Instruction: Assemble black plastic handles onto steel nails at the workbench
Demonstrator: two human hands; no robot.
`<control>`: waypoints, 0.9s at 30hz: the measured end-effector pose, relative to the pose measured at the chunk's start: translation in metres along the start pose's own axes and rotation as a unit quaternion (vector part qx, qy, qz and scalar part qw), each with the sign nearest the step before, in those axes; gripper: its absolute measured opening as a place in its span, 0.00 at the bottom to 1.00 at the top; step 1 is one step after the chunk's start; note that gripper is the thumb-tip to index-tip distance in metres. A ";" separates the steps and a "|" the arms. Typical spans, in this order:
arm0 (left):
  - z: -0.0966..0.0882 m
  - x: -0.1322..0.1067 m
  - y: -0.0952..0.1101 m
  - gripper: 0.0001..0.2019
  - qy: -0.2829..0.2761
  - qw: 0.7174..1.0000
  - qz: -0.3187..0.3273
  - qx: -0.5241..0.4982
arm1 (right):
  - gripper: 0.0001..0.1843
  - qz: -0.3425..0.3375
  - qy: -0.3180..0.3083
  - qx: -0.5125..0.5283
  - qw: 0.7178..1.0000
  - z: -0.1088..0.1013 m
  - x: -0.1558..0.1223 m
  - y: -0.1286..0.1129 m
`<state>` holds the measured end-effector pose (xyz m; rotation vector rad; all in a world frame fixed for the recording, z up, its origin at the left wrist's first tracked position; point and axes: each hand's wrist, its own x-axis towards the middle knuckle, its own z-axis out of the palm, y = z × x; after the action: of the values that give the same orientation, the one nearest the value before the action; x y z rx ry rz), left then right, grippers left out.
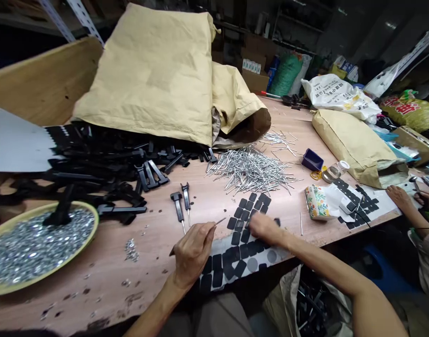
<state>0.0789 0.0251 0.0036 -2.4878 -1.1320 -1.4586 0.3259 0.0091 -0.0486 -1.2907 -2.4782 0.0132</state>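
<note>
My left hand (pixel 195 250) is closed around a thin metal rod (pixel 220 220), whose tip sticks out past the thumb. A dark end shows at the other side of the fist. Slightly blurred, my right hand (pixel 266 229) is curled over the rows of black rounded pads (pixel 238 213); whatever its fingers pinch is hidden. More pads lie on a white backing sheet (pixel 231 280) at the table edge. Two black-handled pieces with metal rods (pixel 177 206) lie beyond my left hand. Farther back is a heap of loose metal rods (pixel 251 168).
A yellow bowl (pixel 95 220) of small shiny metal parts stands left, near piled black plastic pieces (pixel 109 173). Large paper sacks (pixel 158 75) rise behind. To the right are a tissue box (pixel 316 201), a jar (pixel 335 171) and another person's hand (pixel 400 197).
</note>
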 end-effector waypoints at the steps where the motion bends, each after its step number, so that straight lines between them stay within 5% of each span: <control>1: -0.001 0.001 0.000 0.03 0.002 1.000 -0.006 0.000 | 0.16 -0.046 -0.013 -0.002 0.999 0.003 -0.001 -0.004; 3: -0.004 0.000 -0.001 0.03 0.004 1.000 -0.019 0.005 | 0.15 -0.060 -0.005 -0.035 0.998 0.005 0.000 -0.004; 7: -0.006 -0.006 -0.007 0.03 -0.004 0.999 -0.038 0.007 | 0.14 0.098 0.049 -0.112 0.988 -0.005 0.010 0.027; 10: -0.007 -0.009 -0.009 0.04 -0.007 0.999 -0.049 0.012 | 0.12 0.123 0.037 -0.113 0.985 -0.012 0.014 0.047; 16: -0.007 -0.010 -0.007 0.05 -0.004 0.999 -0.049 0.021 | 0.11 0.177 0.031 -0.094 0.979 -0.007 0.013 0.047; 19: -0.010 -0.013 -0.007 0.06 -0.010 0.997 -0.072 0.008 | 0.10 0.198 0.059 -0.082 0.975 -0.021 0.009 0.042; 23: -0.020 -0.019 -0.008 0.09 -0.007 0.975 -0.218 -0.030 | 0.10 0.298 0.171 -0.069 0.937 -0.075 -0.029 0.014; 27: -0.040 -0.027 -0.001 0.16 -0.072 0.879 -0.443 -0.162 | 0.14 0.481 0.268 -0.100 0.829 -0.119 -0.106 -0.055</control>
<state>0.0413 -0.0043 0.0048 -2.3815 -2.4693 -1.7434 0.3746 -0.1251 0.0407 -2.1331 -1.2023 -0.3194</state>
